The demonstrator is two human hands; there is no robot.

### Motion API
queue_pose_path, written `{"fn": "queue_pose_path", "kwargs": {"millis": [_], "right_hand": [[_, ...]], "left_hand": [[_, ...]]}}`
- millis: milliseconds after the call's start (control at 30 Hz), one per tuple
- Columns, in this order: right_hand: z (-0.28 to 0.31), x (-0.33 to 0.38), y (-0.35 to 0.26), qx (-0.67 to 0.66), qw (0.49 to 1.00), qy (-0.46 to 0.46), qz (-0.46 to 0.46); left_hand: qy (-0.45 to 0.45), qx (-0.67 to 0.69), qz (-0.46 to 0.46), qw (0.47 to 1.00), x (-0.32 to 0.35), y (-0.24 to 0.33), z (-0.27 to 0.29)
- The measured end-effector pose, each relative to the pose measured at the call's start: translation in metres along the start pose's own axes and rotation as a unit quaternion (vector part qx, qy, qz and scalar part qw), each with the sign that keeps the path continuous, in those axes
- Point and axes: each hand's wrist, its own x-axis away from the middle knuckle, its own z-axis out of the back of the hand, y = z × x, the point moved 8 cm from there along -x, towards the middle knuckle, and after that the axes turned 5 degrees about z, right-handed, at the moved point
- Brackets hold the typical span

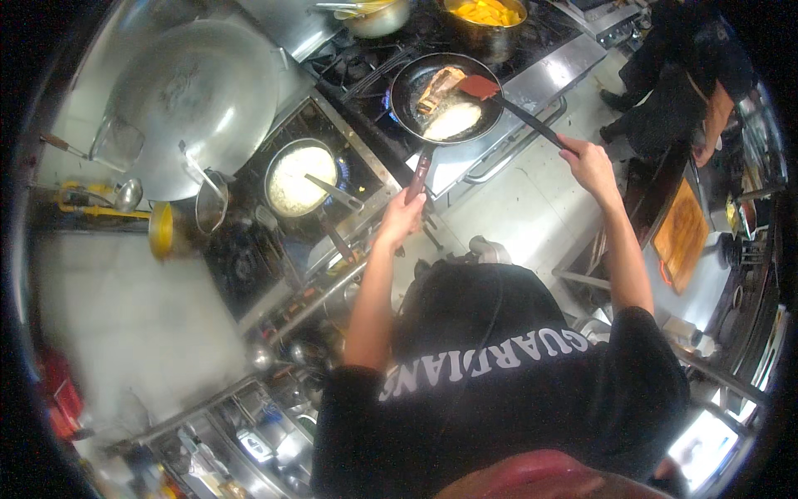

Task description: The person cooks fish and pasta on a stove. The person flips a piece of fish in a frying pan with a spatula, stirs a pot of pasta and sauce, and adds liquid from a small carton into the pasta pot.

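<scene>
My left hand (402, 214) grips the reddish handle of a black frying pan (407, 87) that sits on a gas burner. The pan holds a browned piece of meat (438, 87) and a pale patch of food (453, 121). My right hand (588, 160) holds the dark handle of a spatula whose red blade (478, 86) rests at the pan's far right rim, beside the meat. Both arms reach forward over the stove edge.
A large steel wok (195, 100) lies at the left. A pot of white rice (298, 179) with a utensil sits beside the pan. A pot of yellow food (486, 15) stands behind. Another person in black (677, 75) stands at the right, near a wooden board (682, 233).
</scene>
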Motion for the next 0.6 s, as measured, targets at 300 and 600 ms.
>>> {"fn": "queue_pose_path", "kwargs": {"millis": [300, 600], "right_hand": [[-0.042, 0.001, 0.023, -0.073, 0.996, -0.041, -0.025], [-0.066, 0.006, 0.011, -0.129, 0.992, 0.002, -0.006]], "left_hand": [[-0.025, 0.033, 0.006, 0.999, 0.0, 0.001, -0.008], [0.034, 0.049, -0.039, 0.997, -0.007, -0.014, -0.007]]}}
